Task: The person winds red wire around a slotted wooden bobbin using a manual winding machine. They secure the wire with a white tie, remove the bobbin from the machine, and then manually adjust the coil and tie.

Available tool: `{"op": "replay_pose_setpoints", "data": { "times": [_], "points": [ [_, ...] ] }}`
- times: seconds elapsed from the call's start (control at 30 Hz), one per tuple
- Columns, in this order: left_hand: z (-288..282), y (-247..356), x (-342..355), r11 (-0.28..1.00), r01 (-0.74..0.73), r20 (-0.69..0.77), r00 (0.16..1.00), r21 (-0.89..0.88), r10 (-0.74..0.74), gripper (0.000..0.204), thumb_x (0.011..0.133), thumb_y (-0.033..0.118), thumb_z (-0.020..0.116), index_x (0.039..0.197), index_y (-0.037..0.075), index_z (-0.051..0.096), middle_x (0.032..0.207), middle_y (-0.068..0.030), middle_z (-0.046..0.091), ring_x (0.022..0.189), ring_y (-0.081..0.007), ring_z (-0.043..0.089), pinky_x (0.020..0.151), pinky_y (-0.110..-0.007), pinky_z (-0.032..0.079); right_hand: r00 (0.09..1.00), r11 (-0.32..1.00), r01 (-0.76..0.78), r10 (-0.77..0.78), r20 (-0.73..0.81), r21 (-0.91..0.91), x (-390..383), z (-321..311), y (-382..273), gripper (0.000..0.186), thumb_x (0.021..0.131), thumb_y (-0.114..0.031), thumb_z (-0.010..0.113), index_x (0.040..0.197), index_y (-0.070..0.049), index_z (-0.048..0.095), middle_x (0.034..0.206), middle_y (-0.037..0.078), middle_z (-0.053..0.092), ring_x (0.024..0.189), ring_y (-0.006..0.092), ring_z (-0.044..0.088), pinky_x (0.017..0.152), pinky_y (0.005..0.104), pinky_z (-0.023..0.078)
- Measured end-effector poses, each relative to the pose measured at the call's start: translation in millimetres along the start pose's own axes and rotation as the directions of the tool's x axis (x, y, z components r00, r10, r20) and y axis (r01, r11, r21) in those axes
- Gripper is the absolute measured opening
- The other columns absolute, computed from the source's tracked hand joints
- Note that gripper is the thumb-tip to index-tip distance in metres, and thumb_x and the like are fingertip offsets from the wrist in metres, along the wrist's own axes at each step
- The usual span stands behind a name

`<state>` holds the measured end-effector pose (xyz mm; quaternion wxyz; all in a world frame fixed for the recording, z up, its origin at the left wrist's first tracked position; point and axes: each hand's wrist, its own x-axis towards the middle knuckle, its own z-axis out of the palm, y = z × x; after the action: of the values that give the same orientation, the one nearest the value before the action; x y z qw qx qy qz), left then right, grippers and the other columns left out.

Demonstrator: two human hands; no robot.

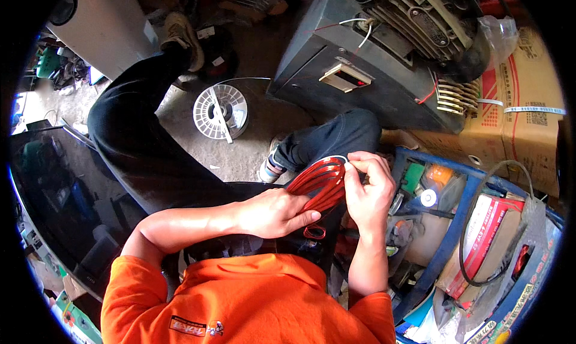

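Note:
A bundle of red-brown copper winding wire (321,185), looped into a long coil, is held over my lap. My left hand (273,213) is closed round its lower left side, thumb pointing right. A small loop of the same wire (314,231) hangs below that thumb. Along the top of the bundle a thin white cord (334,158) curves toward my right hand (373,185). The right thumb and forefinger pinch together at the coil's upper right end, where the cord meets them. Their tips cover the exact spot of the pinch.
On the floor ahead lies a white spool (201,117) with a loose strand. A grey machine (336,62) carries a finned motor (420,20). At right are a cardboard box (510,140) and a blue crate (441,239) of parts. A dark screen panel (60,194) leans at left.

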<state>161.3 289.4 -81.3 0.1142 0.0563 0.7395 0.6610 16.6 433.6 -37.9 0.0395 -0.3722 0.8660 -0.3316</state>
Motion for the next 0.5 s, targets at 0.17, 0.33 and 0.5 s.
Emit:
{"op": "replay_pose_setpoints", "data": {
  "times": [0.17,0.33,0.5],
  "points": [
    [-8.6,2.4,-0.1,0.999,0.023,0.148,0.989,0.037,-0.028,0.036,0.097,0.034,0.050,0.085,0.000,0.055,0.069,-0.0221,0.058,0.069,-0.0423,0.060,0.063,-0.049,0.047,0.849,0.896,-0.408,0.302,0.434,0.177,8.3,-19.4,23.6,0.018,0.078,-0.005,0.070,0.094,0.003,0.066,0.097,0.012,0.069,0.090,0.0188,0.065,0.083,0.0303,0.049],
    [-5.2,2.9,0.0,0.981,-0.008,0.014,1.000,-0.193,0.011,0.034,0.099,0.035,0.047,0.091,0.002,0.054,0.067,-0.0126,0.054,0.061,-0.0263,0.057,0.060,-0.038,0.045,0.853,0.650,-0.259,0.501,-0.146,0.714,-13.1,-41.9,15.5,0.018,0.093,-0.012,0.055,0.105,0.001,0.062,0.104,0.012,0.065,0.095,0.0197,0.062,0.088,0.0335,0.049],
    [-3.4,-1.7,5.8,0.958,-0.027,-0.023,1.000,-0.285,0.021,0.034,0.099,0.035,0.047,0.099,0.002,0.057,0.072,-0.0119,0.055,0.069,-0.0229,0.058,0.066,-0.036,0.047,0.876,0.194,-0.362,0.404,0.262,0.912,-93.6,-3.0,45.1,0.053,0.090,-0.044,0.060,0.113,0.003,0.056,0.105,0.016,0.063,0.098,0.0245,0.061,0.089,0.0374,0.048]
  ]
}}
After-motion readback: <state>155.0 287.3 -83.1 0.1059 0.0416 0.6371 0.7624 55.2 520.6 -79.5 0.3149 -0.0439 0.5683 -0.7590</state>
